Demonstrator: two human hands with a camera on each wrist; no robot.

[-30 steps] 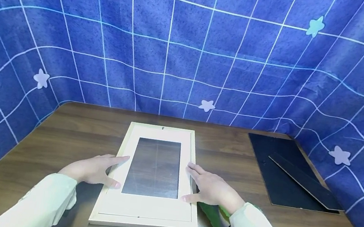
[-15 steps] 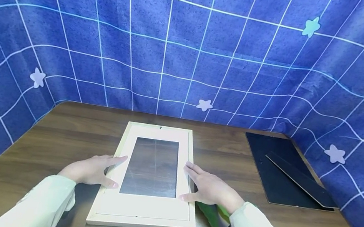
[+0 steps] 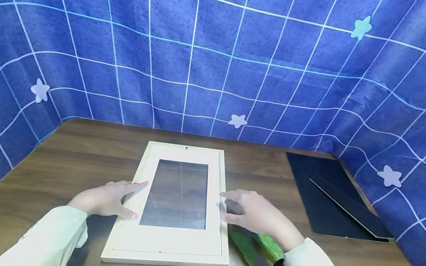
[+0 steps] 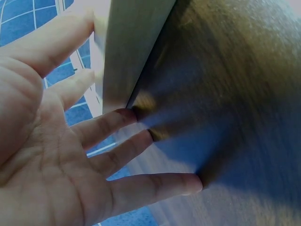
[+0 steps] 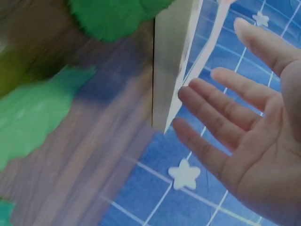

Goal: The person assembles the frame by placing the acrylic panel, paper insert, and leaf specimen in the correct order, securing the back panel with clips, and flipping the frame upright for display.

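A pale wooden picture frame (image 3: 162,260) with a white mat round a clear window lies flat on the table. At its left side is my left hand (image 3: 106,197). The thumb and index finger of that hand rest on the frame's border, and its other fingertips touch the tabletop in the left wrist view, beside the frame's edge (image 4: 129,42). My right hand (image 3: 257,212) hovers at the right edge, fingers loosely spread and holding nothing. In the right wrist view its fingertips stand close to the frame's side (image 5: 171,52).
Green leaves (image 3: 244,246) lie on the table (image 3: 105,145) right of the frame, partly under my right wrist. A black board (image 3: 328,213) lies at the right, with a narrow black strip (image 3: 351,207) across it. A blue grid-patterned cloth (image 3: 213,69) hangs behind.
My right hand has lifted off the frame's mat and drawn slightly to the right, uncovering more of the leaves. The left hand stays at the frame. The head view has shifted slightly.
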